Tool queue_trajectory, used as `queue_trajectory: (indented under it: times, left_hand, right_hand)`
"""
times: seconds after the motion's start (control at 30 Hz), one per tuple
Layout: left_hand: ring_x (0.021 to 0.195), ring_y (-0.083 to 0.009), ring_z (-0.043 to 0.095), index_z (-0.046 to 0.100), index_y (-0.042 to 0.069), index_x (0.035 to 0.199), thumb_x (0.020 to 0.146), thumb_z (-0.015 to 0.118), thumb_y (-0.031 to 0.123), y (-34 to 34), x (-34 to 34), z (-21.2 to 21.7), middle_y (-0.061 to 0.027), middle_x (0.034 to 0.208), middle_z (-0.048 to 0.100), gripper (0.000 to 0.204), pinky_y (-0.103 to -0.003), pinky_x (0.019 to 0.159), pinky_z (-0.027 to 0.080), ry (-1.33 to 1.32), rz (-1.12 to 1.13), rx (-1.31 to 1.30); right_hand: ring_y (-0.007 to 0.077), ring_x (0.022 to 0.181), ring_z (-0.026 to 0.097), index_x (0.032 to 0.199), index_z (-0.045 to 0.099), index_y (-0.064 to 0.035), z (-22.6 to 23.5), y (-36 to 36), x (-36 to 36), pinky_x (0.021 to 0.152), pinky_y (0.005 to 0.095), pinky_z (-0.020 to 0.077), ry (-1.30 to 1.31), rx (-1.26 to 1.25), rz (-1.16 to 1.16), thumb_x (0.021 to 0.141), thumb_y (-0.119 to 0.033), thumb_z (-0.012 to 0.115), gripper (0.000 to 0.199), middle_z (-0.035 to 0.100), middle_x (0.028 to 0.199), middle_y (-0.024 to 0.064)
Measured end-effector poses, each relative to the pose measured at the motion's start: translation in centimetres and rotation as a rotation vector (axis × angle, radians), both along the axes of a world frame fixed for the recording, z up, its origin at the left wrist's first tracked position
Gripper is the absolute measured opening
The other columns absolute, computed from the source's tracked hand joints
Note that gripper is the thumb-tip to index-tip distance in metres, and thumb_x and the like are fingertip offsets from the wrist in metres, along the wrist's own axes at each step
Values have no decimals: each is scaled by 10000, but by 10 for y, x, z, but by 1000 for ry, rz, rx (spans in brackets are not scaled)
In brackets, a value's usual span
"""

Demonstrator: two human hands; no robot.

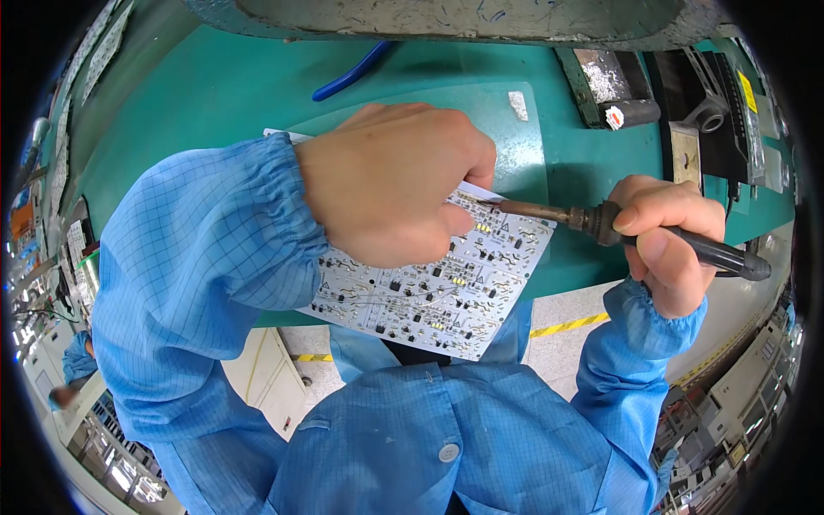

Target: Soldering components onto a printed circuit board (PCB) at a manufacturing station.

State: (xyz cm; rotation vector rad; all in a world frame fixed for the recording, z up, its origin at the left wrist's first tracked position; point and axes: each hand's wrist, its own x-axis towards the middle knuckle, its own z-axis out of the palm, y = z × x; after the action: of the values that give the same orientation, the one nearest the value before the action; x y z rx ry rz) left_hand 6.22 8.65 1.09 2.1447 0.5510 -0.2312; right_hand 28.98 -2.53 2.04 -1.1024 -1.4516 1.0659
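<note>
A white circuit board [403, 309], dotted with small black and yellow parts, lies tilted across the near edge of the green mat. My left hand [386, 184] rests over its upper part with curled fingers; what they hold, if anything, is hidden beneath the hand. A thin silvery wire [433, 300] curves over the board below that hand. In my right hand [674, 232] is a soldering iron [717, 253] with a black handle, gripped between thumb and fingers. Its tip points left and meets the board's upper edge area, close to my left fingertips.
The green mat [232, 77] covers the bench, with a clear plastic sheet [524, 154] on it. A blue-handled tool [352, 73] lies at the back. A metal holder [614, 86] and a black stand [704, 112] are at the back right. A grey bar [472, 21] crosses the far edge.
</note>
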Motion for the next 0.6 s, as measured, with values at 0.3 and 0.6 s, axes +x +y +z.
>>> queue_trajectory:
  times: [0.3, 0.6]
  left_hand:
    - [826, -335, 586, 579, -1, 911, 705, 674, 61, 0, 0, 1, -175, 853, 609, 235, -384, 711, 450, 20, 0, -17]
    - [839, -321, 589, 599, 11, 926, 706, 659, 94, 1, -2, 0, -164, 852, 612, 242, -398, 719, 451, 21, -2, -46]
  right_hand:
    - [96, 393, 352, 807, 598, 12, -3, -2, -1, 486, 289, 341, -8, 9, -11, 738, -167, 547, 199, 445, 499, 29]
    - [113, 438, 414, 780, 616, 32, -4, -4, -1, 460, 270, 347, 40, 31, -42, 693, -143, 548, 207, 535, 582, 95]
